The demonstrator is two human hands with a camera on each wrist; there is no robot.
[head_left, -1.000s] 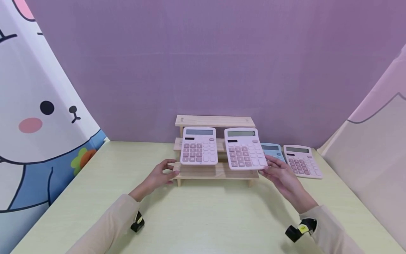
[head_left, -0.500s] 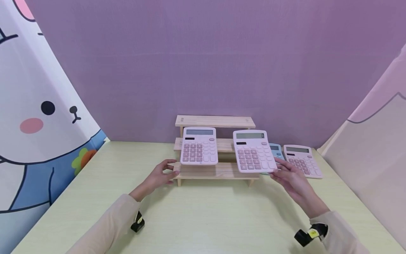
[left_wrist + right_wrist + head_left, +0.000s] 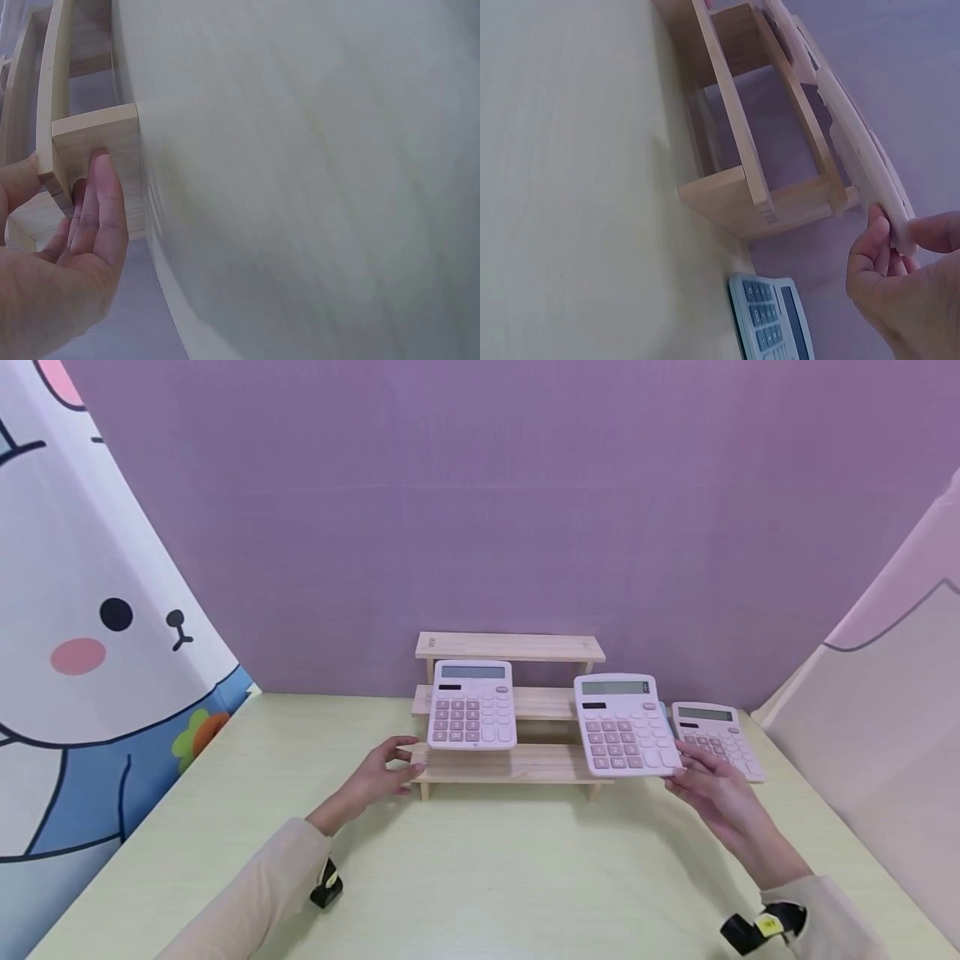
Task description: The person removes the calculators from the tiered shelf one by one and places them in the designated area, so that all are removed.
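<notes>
My right hand point(image 3: 723, 797) pinches a pink calculator point(image 3: 626, 727) by its lower right corner. In the right wrist view the thumb lies on the keypad side and curled fingers behind; the calculator point(image 3: 862, 154) is held up past the stand's end. My left hand point(image 3: 375, 777) grips the left end of the lowest board of a three-step wooden display stand point(image 3: 510, 764). Seen from the left wrist, the thumb is over the board point(image 3: 46, 112) and the fingers reach beneath, beside the leg. Another pink calculator point(image 3: 471, 706) leans on the stand's left half.
A third pink calculator point(image 3: 723, 739) lies on the table point(image 3: 480, 868) at the right. Between it and the stand is a blue calculator point(image 3: 769, 315), mostly hidden in the head view by the held one. A purple backdrop point(image 3: 517, 510) rises behind the stand.
My right hand has carried the pink calculator rightward and slightly down, from in front of the stand's right half to its right end, now covering most of the blue calculator. The left hand has stayed put.
</notes>
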